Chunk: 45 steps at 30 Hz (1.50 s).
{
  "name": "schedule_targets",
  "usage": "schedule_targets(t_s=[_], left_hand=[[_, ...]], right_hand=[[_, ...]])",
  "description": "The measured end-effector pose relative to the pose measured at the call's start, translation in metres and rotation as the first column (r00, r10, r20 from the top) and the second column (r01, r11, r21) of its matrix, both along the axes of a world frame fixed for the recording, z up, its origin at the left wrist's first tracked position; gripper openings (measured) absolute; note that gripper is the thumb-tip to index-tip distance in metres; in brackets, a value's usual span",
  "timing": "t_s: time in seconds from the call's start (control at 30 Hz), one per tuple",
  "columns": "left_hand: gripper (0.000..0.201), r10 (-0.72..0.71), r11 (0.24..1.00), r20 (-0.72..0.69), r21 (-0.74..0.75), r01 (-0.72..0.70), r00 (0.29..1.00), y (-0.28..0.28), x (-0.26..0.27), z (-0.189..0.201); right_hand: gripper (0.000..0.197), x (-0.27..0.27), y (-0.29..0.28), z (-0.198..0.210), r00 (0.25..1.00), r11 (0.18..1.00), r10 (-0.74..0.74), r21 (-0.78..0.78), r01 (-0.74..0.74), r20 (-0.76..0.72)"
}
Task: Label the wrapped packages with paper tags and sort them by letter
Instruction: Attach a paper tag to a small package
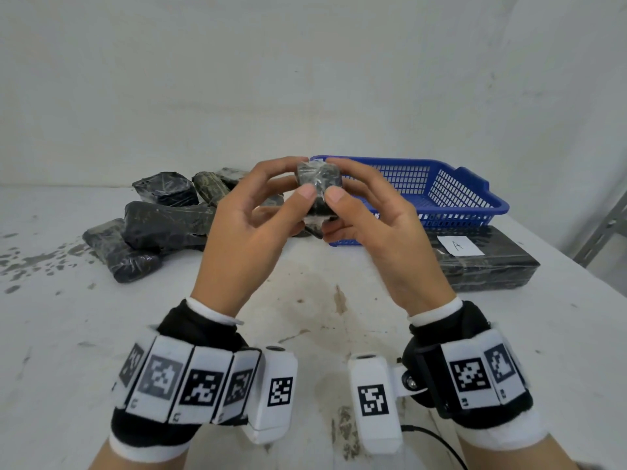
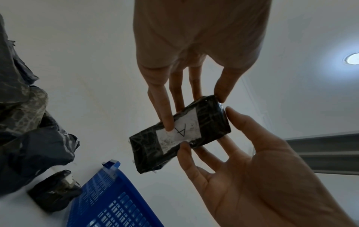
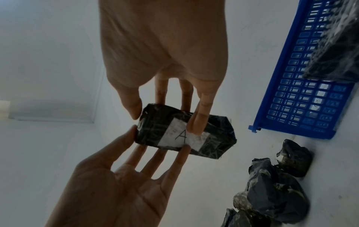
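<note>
We hold a small black package (image 1: 317, 189) up between both hands, above the middle of the surface (image 1: 305, 317) and in front of the blue basket (image 1: 454, 195). Our left hand (image 1: 251, 228) pinches it from the left, thumb on the near face and fingers behind; our right hand (image 1: 376, 225) grips it the same way from the right. Both thumbs sit side by side on the wrap.

From the wrist views we see a white tag (image 2: 179, 132) marked "A" on the far face of the package, with a fingertip of each hand pressing on it.

At the far left lies a pile of wrapped packages (image 1: 163, 218), dark and crinkled, touching one another. On the right, just near of the basket, a long black package (image 1: 485, 266) lies flat on the surface with its own "A" tag (image 1: 459, 245) on top. The basket stands at the far right; in the right wrist view a dark wrapped shape shows through its mesh.
</note>
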<state>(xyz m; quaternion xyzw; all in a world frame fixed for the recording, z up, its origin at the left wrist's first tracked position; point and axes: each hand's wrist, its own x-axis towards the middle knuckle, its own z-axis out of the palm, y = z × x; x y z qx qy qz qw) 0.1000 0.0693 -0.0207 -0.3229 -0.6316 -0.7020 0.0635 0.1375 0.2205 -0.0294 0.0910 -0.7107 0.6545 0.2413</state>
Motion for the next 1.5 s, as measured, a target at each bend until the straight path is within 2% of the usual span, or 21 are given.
schedule_targets(t_s=[0.23,0.4,0.5,0.57,0.63,0.7,0.77,0.83,0.93,1.03,1.17,1.33,1.43,1.5], left_hand=[[0.03,-0.029,0.999,-0.061,-0.046,0.026,0.998,0.001,-0.003,-0.003],[0.059,-0.01,0.978,-0.101,-0.209,-0.011,0.995,-0.003,-0.01,-0.006],[0.054,0.059,0.993,-0.095,-0.095,-0.068,0.994,0.0,-0.008,-0.006],[0.044,0.119,0.992,-0.031,0.043,-0.118,0.992,0.0,-0.007,-0.002],[0.044,0.117,0.985,-0.01,0.128,-0.115,0.993,-0.003,-0.007,0.002],[0.041,0.086,0.983,-0.004,0.163,-0.084,0.996,-0.005,-0.008,0.004],[0.037,0.037,0.982,0.051,0.183,-0.046,0.998,-0.005,-0.007,0.004],[0.042,0.0,0.984,0.097,0.179,-0.018,0.995,-0.004,-0.007,0.002],[0.056,0.053,0.992,0.073,0.112,-0.061,0.996,-0.005,-0.009,0.0],[0.058,0.119,0.99,0.071,0.063,-0.124,0.99,-0.006,-0.013,-0.003],[0.064,0.153,0.987,0.106,0.037,-0.158,0.982,-0.006,-0.016,-0.006],[0.036,0.136,0.988,0.067,0.058,-0.14,0.988,-0.004,-0.013,-0.004],[0.029,0.148,0.985,0.061,0.081,-0.153,0.987,-0.003,-0.013,-0.005],[0.029,0.146,0.985,0.062,0.086,-0.151,0.987,-0.001,-0.013,-0.006]], right_hand=[[0.026,-0.001,-0.001,0.0,0.998,0.997,-0.063,-0.04,0.063,0.007],[0.038,0.0,0.001,0.001,0.996,0.996,-0.085,-0.029,0.084,-0.031],[0.04,0.002,-0.001,0.002,0.991,0.994,-0.092,-0.06,0.087,-0.093],[0.037,0.0,0.001,-0.001,0.972,0.978,-0.205,0.018,0.208,-0.119],[0.033,-0.002,0.007,-0.006,0.938,0.928,-0.326,0.15,0.341,-0.115],[0.039,-0.004,0.01,-0.008,0.956,0.943,-0.287,0.158,0.292,-0.059],[0.042,-0.006,0.009,-0.008,0.986,0.984,-0.165,0.061,0.165,-0.011],[0.036,-0.006,0.006,-0.006,0.991,0.993,-0.117,-0.002,0.118,-0.061],[0.03,-0.005,0.006,-0.006,0.987,0.993,-0.112,-0.036,0.109,-0.113],[0.037,-0.003,0.006,-0.004,0.994,0.995,-0.057,-0.089,0.049,-0.094],[0.037,-0.002,0.005,-0.003,0.994,0.998,-0.031,-0.06,0.025,-0.107],[0.03,-0.003,0.005,-0.003,0.994,0.998,-0.046,-0.053,0.041,-0.103],[0.032,-0.004,0.006,-0.003,0.995,0.997,-0.066,-0.045,0.063,-0.07],[0.034,-0.005,0.008,-0.004,0.992,0.993,-0.115,0.022,0.117,-0.055]])
